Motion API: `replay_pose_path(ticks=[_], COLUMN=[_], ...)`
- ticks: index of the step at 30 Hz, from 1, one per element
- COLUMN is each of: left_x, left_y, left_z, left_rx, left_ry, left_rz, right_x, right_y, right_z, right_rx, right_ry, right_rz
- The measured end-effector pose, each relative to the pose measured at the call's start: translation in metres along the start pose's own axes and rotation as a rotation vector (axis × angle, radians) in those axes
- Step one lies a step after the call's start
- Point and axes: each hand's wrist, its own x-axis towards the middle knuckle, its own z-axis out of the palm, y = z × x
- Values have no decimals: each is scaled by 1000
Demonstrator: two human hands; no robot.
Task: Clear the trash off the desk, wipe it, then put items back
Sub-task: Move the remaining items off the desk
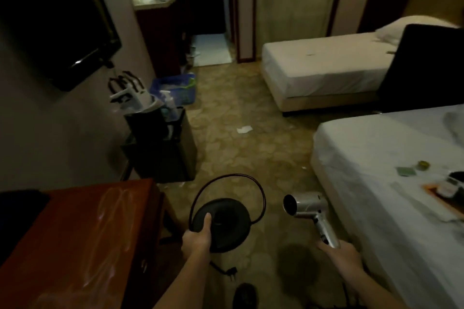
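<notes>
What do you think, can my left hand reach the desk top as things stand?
Probably yes. The desk lies right beside the left hand with nothing between them, and its near corner is bare wood. The hand does grip a black kettle base, so it arrives full.

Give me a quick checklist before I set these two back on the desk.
1. Grip on the black round base by the left hand: ok.
2. Grip on the hair dryer by the right hand, at its handle: ok.
3. The base's cord under control: not ok; it loops loose and the plug dangles.
4. Bare landing space on the desk near its corner: ok.
5. Desk top dry: cannot tell; wipe streaks show.
</notes>
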Motion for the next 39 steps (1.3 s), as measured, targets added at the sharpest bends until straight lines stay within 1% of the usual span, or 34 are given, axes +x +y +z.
replay_pose_path(ticks=[3, 6, 10, 15, 20, 23, 25, 28, 30, 34, 37, 39], left_x=[33, 59, 80, 72, 42, 19, 5, -15, -38, -75, -81, -89], left_y=[43, 86, 137, 189, 209, 213, 218, 234, 253, 280, 294, 305], left_z=[57, 121, 204, 302, 400, 460, 501, 567, 607, 674, 719, 755], left_rx=[120, 239, 242, 380, 503, 606, 689, 655, 620, 600, 623, 661], left_ry=[-67, -195, -361, -520, -655, -700, -677, -666, -696, -710, -713, -744], left_rz=[41, 43, 91, 176, 287, 316, 322, 289, 304, 419, 423, 429], right_x=[35, 69, 111, 152, 198, 231, 254, 289, 314, 363, 396, 419], right_y=[-21, -50, -75, -83, -78, -80, -81, -86, -93, -107, -114, -119], right_z=[-3, -6, -13, -49, -81, -111, -136, -182, -219, -278, -305, -325], right_rx=[59, 122, 160, 254, 461, 556, 592, 561, 546, 592, 616, 653], right_ry=[68, 176, 263, 364, 515, 622, 637, 610, 624, 646, 712, 740], right_rz=[53, 74, 121, 243, 337, 406, 434, 506, 467, 441, 463, 468])
